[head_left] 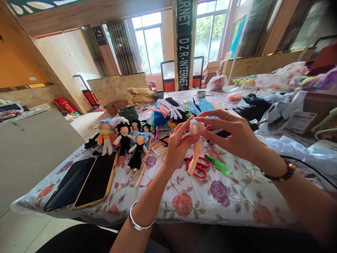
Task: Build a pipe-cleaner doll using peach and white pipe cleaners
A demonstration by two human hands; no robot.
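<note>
Above the flowered tablecloth, my left hand (177,144) grips a small doll figure (195,154) made of peach fuzzy stems, its legs hanging down. White or pale strands cover the doll's head. My right hand (226,135) has thumb and fingers pinched at that head from the right; whether a separate strand is between the fingertips I cannot tell. Under the doll lie red-handled scissors (201,172), partly hidden by it. A green utility knife (217,163) rests just right of the scissors.
Several finished dolls (123,135) stand at the left, behind two phones (96,181). Bundles of coloured fuzzy stems (168,110) and a dark woven basket (128,113) lie farther back. Black plastic bags (251,107) and a cardboard box (313,112) crowd the right side.
</note>
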